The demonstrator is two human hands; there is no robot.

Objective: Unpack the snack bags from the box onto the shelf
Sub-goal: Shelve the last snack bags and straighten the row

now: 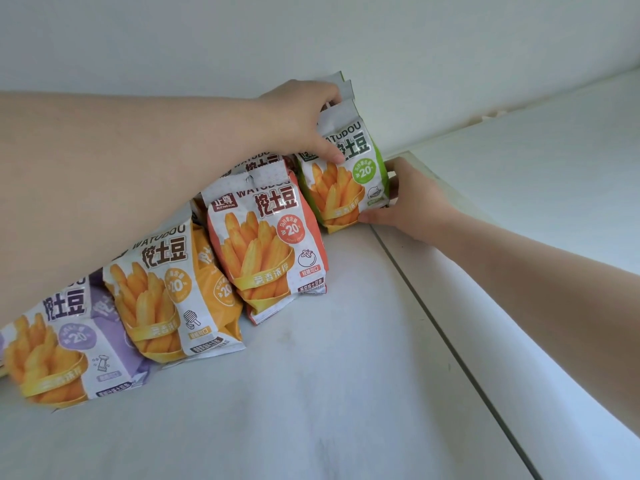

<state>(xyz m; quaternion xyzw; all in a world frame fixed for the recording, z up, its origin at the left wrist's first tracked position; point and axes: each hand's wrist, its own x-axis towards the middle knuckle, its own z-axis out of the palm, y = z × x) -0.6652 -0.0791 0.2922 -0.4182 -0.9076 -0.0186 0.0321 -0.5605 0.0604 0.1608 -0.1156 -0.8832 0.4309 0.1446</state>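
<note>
Snack bags printed with fries stand in a row on the white shelf (329, 375) against its back wall. The green bags (349, 188) are at the right end, in the corner. My left hand (298, 119) grips the tops of the green bags, thumb on the front one. My right hand (412, 199) holds the same bags at their lower right edge, fingers behind, thumb under the front. To their left stand red bags (270, 244), orange bags (162, 292) and purple bags (65, 351). My left forearm hides the tops of those bags. The box is out of view.
The shelf's white side panel (540, 209) rises close to the right of the green bags. A dark seam (450, 348) runs along the shelf's right side. The back wall (311, 39) is plain white. Bare shelf surface lies in front of the row.
</note>
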